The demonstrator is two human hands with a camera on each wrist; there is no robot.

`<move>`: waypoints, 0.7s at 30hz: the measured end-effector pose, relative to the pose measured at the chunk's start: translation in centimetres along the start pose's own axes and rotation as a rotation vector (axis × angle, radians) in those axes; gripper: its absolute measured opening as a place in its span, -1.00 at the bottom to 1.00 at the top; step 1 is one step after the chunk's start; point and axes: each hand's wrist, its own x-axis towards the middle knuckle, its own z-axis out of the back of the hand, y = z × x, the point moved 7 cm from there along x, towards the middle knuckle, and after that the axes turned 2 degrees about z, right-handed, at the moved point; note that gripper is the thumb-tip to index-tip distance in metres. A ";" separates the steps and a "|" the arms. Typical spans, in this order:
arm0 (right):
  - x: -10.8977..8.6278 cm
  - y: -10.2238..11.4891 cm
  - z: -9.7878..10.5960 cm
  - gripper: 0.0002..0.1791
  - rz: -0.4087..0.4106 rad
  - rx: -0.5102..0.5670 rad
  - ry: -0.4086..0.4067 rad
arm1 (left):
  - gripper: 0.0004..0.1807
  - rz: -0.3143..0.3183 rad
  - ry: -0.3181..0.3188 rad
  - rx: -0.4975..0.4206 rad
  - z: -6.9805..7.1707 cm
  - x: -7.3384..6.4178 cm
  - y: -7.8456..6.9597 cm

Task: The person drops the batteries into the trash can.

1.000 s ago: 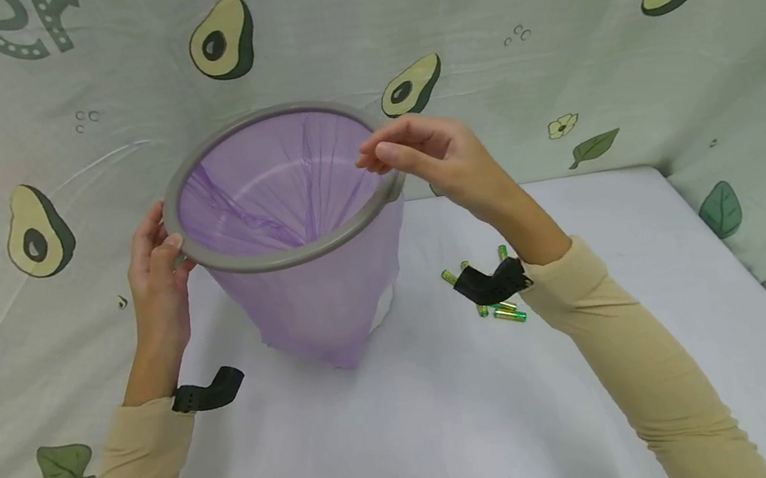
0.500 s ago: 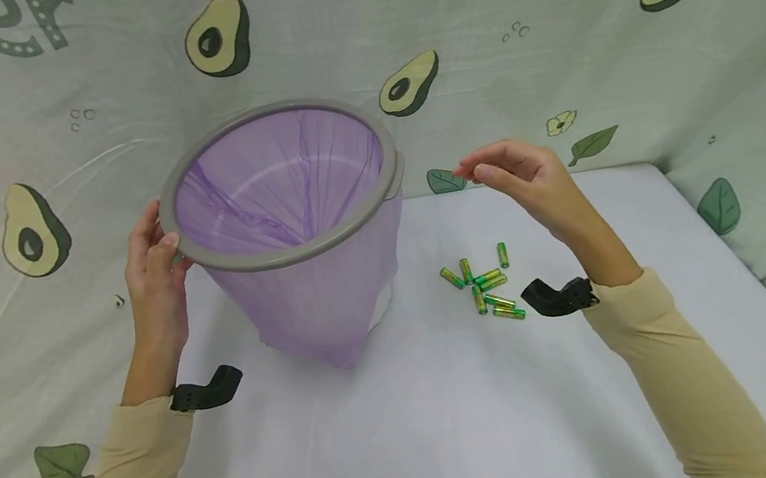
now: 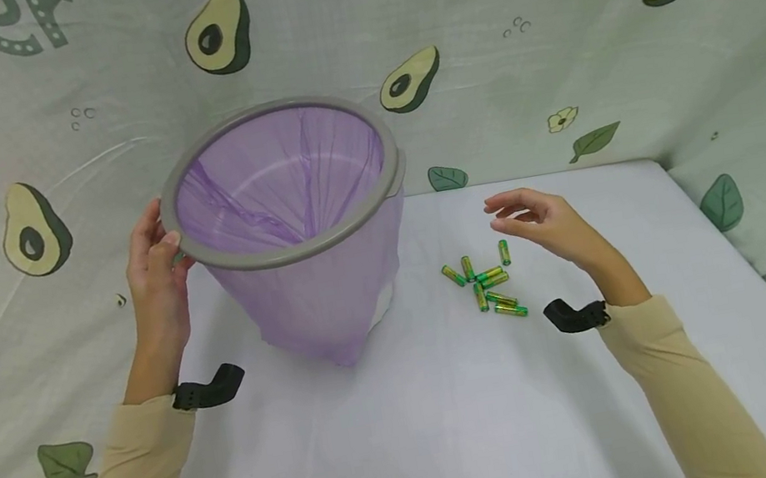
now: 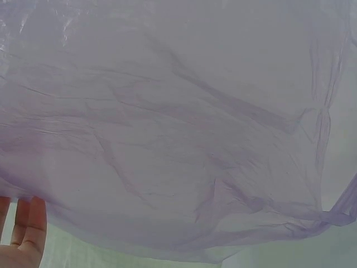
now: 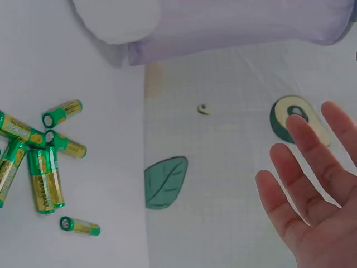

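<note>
A waste bin (image 3: 280, 258) with a grey rim stands at the left of the table, lined with a translucent purple bag (image 3: 317, 301) that hangs over its outside. My left hand (image 3: 158, 289) holds the rim at its left side, thumb against the edge. In the left wrist view the bag (image 4: 167, 139) fills most of the picture, beside a few fingers (image 4: 36, 226). Several green and gold batteries (image 3: 489, 274) lie in a loose group right of the bin. Beyond and right of them, my right hand (image 3: 549, 228) hovers with fingers apart and nothing in them.
The white table (image 3: 416, 436) ends at a back edge against a hanging cloth (image 3: 318, 30) printed with avocados and leaves. Black camera mounts (image 3: 210, 388) sit on both wrists. The bin's white base (image 5: 120, 19) shows below the bag in the right wrist view.
My right hand has moved away from over the bin's right rim, rightward and down toward the batteries, which are now uncovered in the head view. The left hand and bin have stayed put.
</note>
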 end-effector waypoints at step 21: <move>-1.3 -9.2 -1.9 -0.45 -0.214 -0.017 0.073 | -0.47 -0.004 -0.007 -0.003 0.1 0.1 0.1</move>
